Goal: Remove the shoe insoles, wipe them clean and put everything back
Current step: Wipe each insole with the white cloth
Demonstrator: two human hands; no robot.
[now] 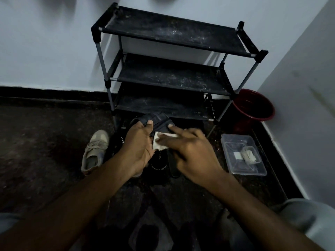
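Left hand (139, 148), grip tight around dark insole (160, 119) — right hand (194, 151), grip released, flat fingers (174, 129) on white wipe (159, 146)

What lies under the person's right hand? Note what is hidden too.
A white wipe shows under the right hand, pressed on the dark insole that the left hand grips. The hand covers the wipe's right part and the insole's near end.

Our two bare forearms come in from 7 and 5 o'clock and meet near the centre. Our left hand (139, 147) curls round a dark insole (159, 118), thumb on top. At its 3 o'clock, our right hand (192, 151) presses a white cloth (158, 145) with straight fingers (172, 127).
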